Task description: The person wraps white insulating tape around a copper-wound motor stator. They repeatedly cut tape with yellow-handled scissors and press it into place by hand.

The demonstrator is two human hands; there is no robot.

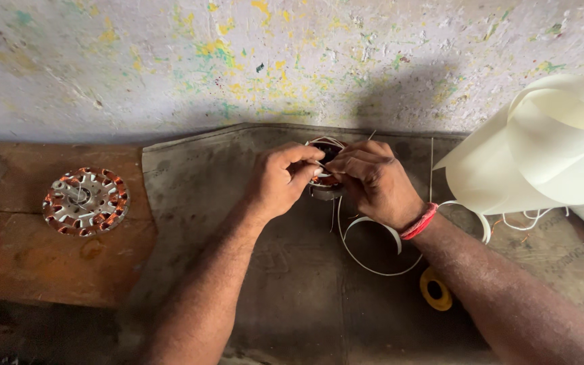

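My left hand (280, 177) and my right hand (373, 179) meet over a small round motor stator (326, 181) with copper windings, standing on a dark mat (285, 284) near the wall. Both hands pinch at its top, where thin white strips and wires (324, 142) loop around it. The hands hide most of the stator. A red thread band sits on my right wrist (419, 221).
A second wound stator (86, 201) lies on the wooden bench at the left. A large roll of cream insulating sheet (542, 149) stands at the right. A white strip loop (373, 243) and a yellow tape roll (435, 289) lie on the mat. A paint-flecked wall runs behind.
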